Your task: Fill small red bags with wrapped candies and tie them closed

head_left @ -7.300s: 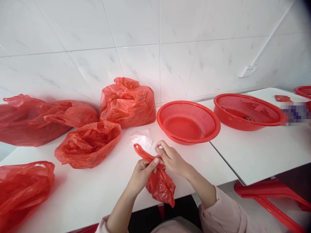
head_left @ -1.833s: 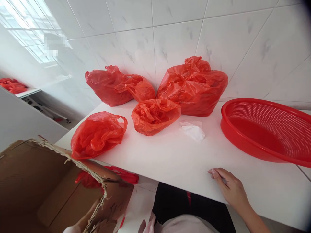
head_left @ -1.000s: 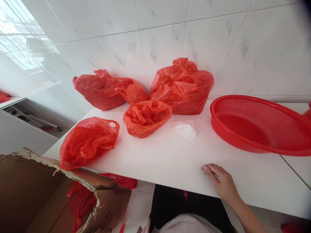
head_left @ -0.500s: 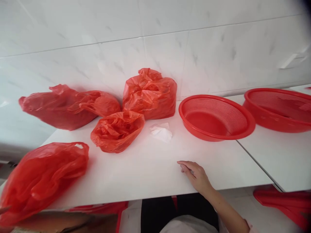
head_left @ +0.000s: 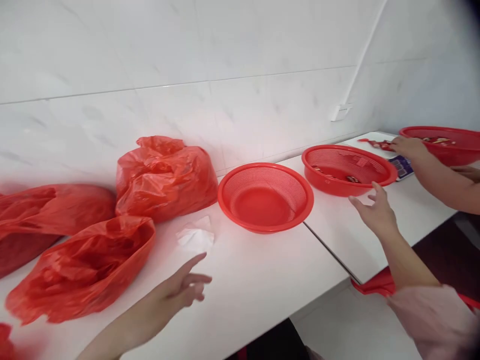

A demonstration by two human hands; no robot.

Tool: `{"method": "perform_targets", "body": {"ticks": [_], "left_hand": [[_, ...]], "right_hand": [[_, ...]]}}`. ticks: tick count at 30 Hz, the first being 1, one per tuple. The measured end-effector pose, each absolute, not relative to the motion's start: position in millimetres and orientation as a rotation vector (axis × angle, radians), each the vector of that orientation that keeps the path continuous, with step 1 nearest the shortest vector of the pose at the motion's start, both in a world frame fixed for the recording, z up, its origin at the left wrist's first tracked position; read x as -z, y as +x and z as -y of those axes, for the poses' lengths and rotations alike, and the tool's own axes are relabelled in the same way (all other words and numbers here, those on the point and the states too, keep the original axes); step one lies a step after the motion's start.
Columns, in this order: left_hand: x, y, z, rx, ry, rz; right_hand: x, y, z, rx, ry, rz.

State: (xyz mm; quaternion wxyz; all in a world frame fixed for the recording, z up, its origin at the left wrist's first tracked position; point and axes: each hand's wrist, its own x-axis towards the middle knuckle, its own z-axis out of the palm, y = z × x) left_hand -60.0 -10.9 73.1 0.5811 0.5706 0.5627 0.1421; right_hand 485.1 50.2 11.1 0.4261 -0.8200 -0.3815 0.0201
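Note:
My left hand (head_left: pixel 182 290) hovers over the white table (head_left: pixel 262 285) with fingers spread and empty, just below a crumpled white tissue (head_left: pixel 195 235). My right hand (head_left: pixel 375 212) is stretched out to the right, open and empty, close to the near rim of the second red mesh basket (head_left: pixel 348 169). An empty red mesh basket (head_left: pixel 265 196) stands between my two hands. Red plastic bags lie to the left: one near me (head_left: pixel 86 267), one against the wall (head_left: pixel 165 177), another at the far left (head_left: pixel 45 212).
Another person's hand (head_left: pixel 408 147) and forearm reach over the far right table, near a third red basket (head_left: pixel 444 142) and a small dark object (head_left: pixel 401 166). A seam (head_left: pixel 330 250) divides the two tables. A red stool (head_left: pixel 378 285) sits below the table edge.
The view swung right. My right hand left the table edge and reached toward the second basket. My left hand came into view over the table. Another person's hand appeared at the far right.

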Motion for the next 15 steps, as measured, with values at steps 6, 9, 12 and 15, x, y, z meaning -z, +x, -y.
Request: {"method": "perform_targets", "body": {"ticks": [6, 9, 12, 15], "left_hand": [[-68, 59, -62, -0.758, 1.021, -1.295], [-57, 86, -84, -0.903, 0.945, -1.208], [-47, 104, -104, -1.006, 0.997, -1.141], [-44, 125, -125, -1.048, 1.084, -1.127]], "right_hand": [[-7, 539, -100, -0.092, -2.125, 0.909], [7, 546, -85, -0.077, -2.11, 0.866], [21, 556, -42, -0.064, -2.103, 0.816], [36, 575, 22, 0.055, -2.173, 0.74]]}}
